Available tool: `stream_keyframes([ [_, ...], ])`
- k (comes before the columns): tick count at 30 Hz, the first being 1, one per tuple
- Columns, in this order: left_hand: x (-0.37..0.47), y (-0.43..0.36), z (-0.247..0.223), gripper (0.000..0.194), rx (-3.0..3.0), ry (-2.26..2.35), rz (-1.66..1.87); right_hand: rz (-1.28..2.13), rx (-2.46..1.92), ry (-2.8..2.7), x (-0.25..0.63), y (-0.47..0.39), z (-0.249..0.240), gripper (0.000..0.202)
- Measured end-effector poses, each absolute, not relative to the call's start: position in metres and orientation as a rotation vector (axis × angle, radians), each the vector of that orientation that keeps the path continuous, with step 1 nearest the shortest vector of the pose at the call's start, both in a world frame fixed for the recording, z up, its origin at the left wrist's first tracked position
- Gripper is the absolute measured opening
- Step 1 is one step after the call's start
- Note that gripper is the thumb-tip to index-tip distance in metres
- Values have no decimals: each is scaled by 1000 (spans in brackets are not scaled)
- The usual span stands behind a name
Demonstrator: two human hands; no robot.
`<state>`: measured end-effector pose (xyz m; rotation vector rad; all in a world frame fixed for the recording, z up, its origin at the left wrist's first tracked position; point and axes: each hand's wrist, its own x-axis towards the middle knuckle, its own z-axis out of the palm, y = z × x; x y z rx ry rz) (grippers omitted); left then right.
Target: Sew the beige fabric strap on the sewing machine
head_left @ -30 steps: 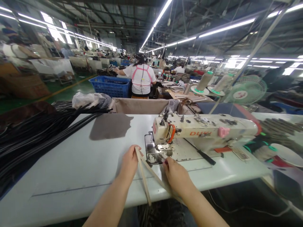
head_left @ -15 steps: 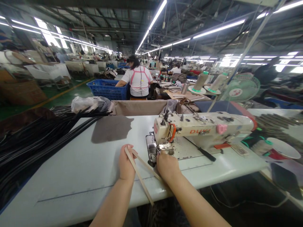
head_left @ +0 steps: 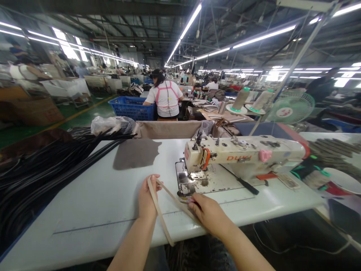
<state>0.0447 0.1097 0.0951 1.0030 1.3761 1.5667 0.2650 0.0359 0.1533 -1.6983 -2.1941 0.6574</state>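
A beige strip (head_left: 160,214) loops over my left hand (head_left: 149,195), whose fingers are closed on it above the white tabletop. One end hangs over the front edge; the other runs right, under my right hand. My right hand (head_left: 204,210) is closed in a pinch on a small tool with a pinkish part (head_left: 189,200), partly hidden by the fingers. It is just in front of the needle plate of the white sewing machine (head_left: 220,152). A dark brown fabric piece (head_left: 137,154) lies flat behind my left hand.
Long black strips (head_left: 70,169) are heaped at the left. A black-handled tool (head_left: 248,186) rests on the machine bed. Thread cones (head_left: 240,99) and a green fan (head_left: 293,107) stand behind. Beyond the table, a person (head_left: 167,96) faces away beside a blue crate (head_left: 132,108).
My right hand has moved away from the needle area toward the front edge, and the small tool now shows in its fingers. My left hand still holds the strip, slightly further left.
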Motion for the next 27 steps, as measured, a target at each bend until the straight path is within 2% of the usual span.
stream_keyframes([
  [7, 33, 83, 113, 62, 867, 1283, 1341, 987, -1524, -1824, 263, 23, 146, 29],
  [12, 34, 67, 127, 59, 890, 1194, 1173, 1212, -1425, -1696, 244, 19, 146, 33],
  [17, 37, 57, 134, 57, 902, 1125, 1083, 1292, -1437, -1605, 231, 11, 139, 25],
  [21, 43, 55, 138, 62, 907, 1125, 1122, 1369, -1436, -1514, 231, 5, 129, 38],
  [27, 48, 55, 137, 59, 976, 1171, 1074, 1314, -1417, -1525, 241, -2, 137, 51],
])
